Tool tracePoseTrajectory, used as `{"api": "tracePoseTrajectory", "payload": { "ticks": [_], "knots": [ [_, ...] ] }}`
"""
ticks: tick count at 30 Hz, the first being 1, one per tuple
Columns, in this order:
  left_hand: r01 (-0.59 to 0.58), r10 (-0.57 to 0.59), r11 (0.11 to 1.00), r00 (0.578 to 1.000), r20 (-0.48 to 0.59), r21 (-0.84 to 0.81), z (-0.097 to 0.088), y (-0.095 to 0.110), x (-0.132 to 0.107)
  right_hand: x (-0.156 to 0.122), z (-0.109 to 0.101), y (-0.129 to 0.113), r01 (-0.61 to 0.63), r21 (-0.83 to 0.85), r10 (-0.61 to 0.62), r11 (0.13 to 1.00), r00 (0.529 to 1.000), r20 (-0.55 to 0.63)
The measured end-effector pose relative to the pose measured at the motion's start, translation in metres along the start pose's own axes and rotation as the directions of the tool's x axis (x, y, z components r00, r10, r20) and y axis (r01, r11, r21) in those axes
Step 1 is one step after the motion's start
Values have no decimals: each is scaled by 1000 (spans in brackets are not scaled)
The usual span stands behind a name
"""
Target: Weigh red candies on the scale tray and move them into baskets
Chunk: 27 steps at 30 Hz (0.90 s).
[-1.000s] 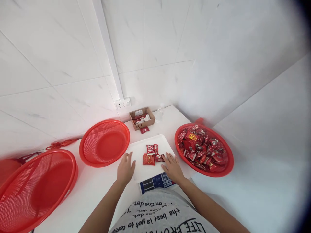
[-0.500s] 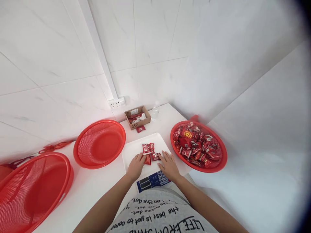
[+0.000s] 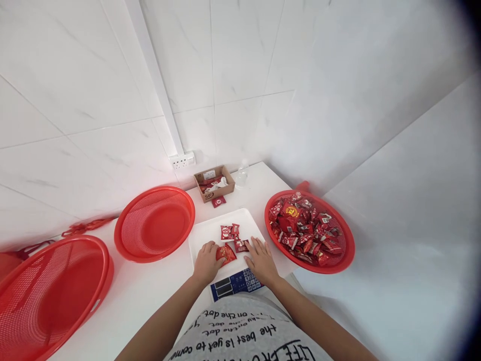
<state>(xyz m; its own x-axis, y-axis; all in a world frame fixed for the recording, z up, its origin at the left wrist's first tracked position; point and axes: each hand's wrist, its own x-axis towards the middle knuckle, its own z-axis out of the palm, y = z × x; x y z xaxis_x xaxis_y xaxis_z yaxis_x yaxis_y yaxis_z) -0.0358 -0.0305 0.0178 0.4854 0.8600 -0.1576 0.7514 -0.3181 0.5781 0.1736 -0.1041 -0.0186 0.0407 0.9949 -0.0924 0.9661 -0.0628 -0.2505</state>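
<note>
A white weighing scale pan holds several small red snack packets. My left hand is at the pan's left side, its thumb and fingers closed around the left edge of a shiny red packet. My right hand rests over the pan's right side with its fingers spread, the fingertips at the edge of a darker red packet. Just beyond lies a red and white packet, with a smaller red packet touching it.
A red basket heaped with packets stands at right. Two more red baskets stand at left. Behind the scale are a cardboard box, a loose red packet and a clear bottle. The scale's blue keypad faces me.
My left hand has shifted slightly left and towards me, and more of the shiny red packet now shows. My right hand stays almost where it was.
</note>
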Motion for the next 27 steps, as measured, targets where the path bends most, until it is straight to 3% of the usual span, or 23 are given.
{"api": "tracePoseTrajectory", "payload": {
  "ticks": [7, 12, 16, 21, 27],
  "knots": [
    [156, -157, 966, 987, 11, -207, 0, 4, -10, 0, 2, 1, -7, 0, 7, 1000, 1000, 5],
    [280, -305, 852, 952, 17, -442, 2, -1, -15, 1, 7, 3, 12, -23, -13, 1000, 999, -31],
    [335, -414, 696, 910, 26, -636, -11, -12, -18, 1, 9, 4, 13, -27, -14, 1000, 999, -37],
    [255, -483, 432, 876, 17, -865, -47, -29, -19, 0, 9, 4, 5, -11, -5, 1000, 1000, -22],
    [101, -672, 151, 740, -27, -983, -93, -54, -7, 0, 5, 2, -6, 1, 6, 1000, 1000, 0]
  ]
}}
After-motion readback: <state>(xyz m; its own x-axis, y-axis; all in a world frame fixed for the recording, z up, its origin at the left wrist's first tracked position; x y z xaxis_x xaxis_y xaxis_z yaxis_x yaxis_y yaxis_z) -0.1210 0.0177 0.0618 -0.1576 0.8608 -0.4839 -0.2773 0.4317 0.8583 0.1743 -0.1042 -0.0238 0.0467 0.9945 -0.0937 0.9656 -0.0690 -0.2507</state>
